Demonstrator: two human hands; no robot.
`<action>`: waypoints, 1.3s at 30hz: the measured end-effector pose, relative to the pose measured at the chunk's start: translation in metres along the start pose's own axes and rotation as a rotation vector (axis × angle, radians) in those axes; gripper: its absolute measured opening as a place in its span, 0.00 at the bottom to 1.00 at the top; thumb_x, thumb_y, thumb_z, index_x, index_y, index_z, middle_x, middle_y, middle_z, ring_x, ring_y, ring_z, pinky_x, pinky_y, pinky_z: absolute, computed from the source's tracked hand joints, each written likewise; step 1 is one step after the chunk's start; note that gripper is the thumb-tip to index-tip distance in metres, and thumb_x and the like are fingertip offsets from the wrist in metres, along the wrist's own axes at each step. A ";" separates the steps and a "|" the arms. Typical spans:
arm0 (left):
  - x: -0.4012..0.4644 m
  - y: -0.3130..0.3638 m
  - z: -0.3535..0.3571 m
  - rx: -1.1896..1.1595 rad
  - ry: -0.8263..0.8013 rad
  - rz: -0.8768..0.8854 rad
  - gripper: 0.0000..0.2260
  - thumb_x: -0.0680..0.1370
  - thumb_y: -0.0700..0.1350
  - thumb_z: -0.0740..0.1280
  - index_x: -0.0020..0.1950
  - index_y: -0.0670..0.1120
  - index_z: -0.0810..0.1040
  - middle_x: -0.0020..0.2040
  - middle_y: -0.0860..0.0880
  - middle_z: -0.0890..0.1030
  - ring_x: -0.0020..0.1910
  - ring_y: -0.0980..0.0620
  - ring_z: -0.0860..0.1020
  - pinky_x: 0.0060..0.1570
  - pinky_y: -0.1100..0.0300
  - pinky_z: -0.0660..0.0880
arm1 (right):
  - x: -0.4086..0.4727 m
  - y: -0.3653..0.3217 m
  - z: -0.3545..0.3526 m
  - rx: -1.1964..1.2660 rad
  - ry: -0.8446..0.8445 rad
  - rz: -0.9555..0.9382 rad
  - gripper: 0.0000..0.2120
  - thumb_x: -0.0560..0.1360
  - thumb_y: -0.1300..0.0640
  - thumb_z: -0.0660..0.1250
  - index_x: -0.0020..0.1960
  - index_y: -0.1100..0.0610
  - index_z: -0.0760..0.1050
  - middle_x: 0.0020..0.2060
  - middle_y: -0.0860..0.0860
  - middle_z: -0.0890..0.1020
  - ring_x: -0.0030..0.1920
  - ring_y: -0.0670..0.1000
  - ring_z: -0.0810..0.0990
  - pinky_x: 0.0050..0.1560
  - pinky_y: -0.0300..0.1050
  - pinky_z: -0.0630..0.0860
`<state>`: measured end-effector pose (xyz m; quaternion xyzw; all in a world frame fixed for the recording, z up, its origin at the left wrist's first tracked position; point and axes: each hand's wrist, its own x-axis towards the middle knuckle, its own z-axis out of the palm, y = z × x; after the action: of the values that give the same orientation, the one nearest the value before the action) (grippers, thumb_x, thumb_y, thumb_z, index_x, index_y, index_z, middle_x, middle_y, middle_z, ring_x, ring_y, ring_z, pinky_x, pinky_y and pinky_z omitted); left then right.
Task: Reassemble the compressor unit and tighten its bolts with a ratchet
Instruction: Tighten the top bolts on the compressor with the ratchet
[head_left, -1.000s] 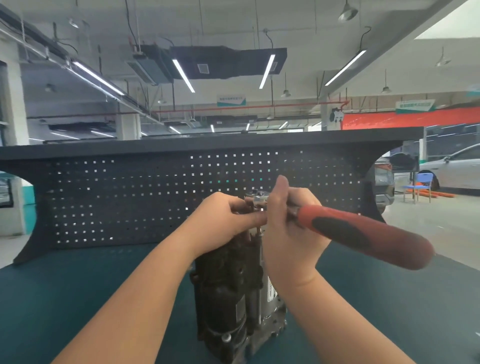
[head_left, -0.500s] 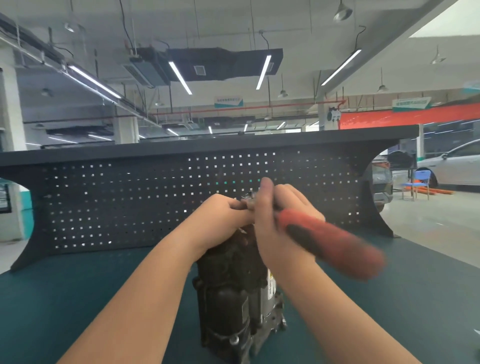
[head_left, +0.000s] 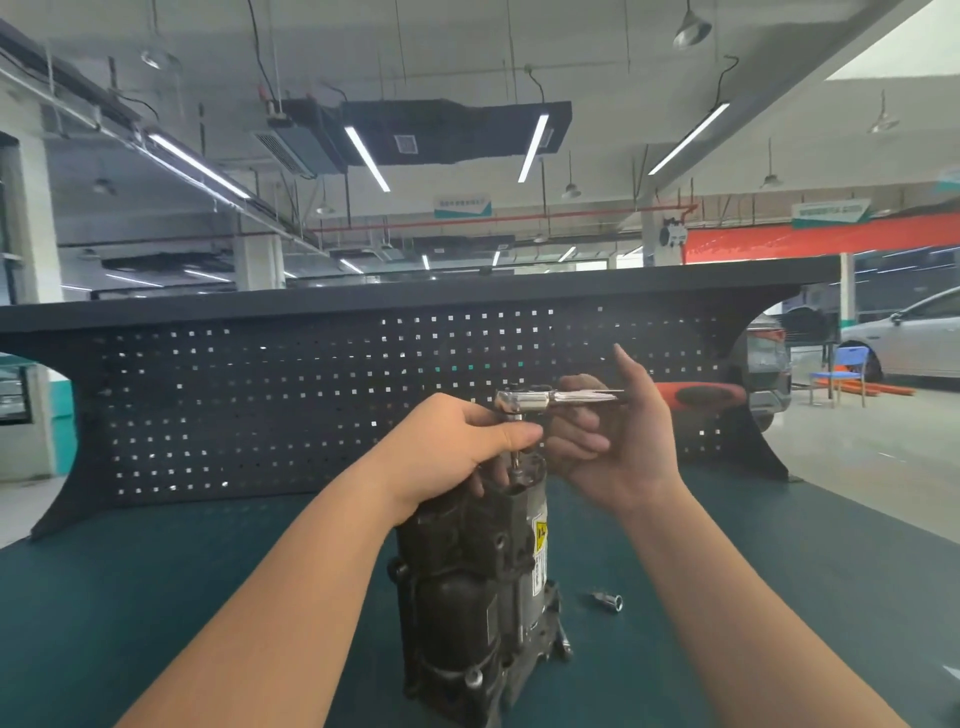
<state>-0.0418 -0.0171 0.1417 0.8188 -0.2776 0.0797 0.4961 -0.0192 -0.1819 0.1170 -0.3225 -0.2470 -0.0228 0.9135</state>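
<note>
Compressor upright on desk. Left hand pinches the socket under the ratchet head. Right hand grip, earlier clamped on handle, now loosened; handle swung right.

No text was legible. The dark metal compressor unit bore a yellow warning sticker above a white printed label, both too blurred to read.
</note>
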 end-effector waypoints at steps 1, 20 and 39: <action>0.000 0.000 0.000 0.003 0.006 -0.004 0.08 0.76 0.48 0.72 0.44 0.43 0.85 0.25 0.51 0.78 0.20 0.60 0.71 0.24 0.70 0.68 | 0.001 -0.001 0.001 -0.088 0.026 -0.053 0.22 0.76 0.46 0.61 0.30 0.59 0.77 0.19 0.51 0.66 0.17 0.47 0.60 0.22 0.35 0.60; -0.003 -0.004 0.002 0.113 0.069 -0.054 0.21 0.77 0.47 0.66 0.22 0.52 0.79 0.22 0.56 0.76 0.21 0.62 0.71 0.23 0.70 0.66 | -0.029 0.065 0.049 -1.278 0.431 -0.991 0.19 0.76 0.38 0.50 0.36 0.53 0.62 0.27 0.50 0.75 0.25 0.47 0.72 0.28 0.49 0.72; 0.003 -0.013 -0.015 0.394 -0.265 -0.085 0.12 0.71 0.68 0.66 0.52 0.69 0.81 0.47 0.71 0.81 0.49 0.71 0.77 0.52 0.69 0.68 | 0.005 0.022 0.001 -0.196 0.146 -0.306 0.15 0.76 0.62 0.51 0.34 0.59 0.71 0.19 0.51 0.64 0.21 0.49 0.60 0.26 0.39 0.57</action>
<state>-0.0303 -0.0002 0.1400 0.9140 -0.2848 0.0033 0.2891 -0.0106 -0.1631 0.1070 -0.3659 -0.2229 -0.2085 0.8792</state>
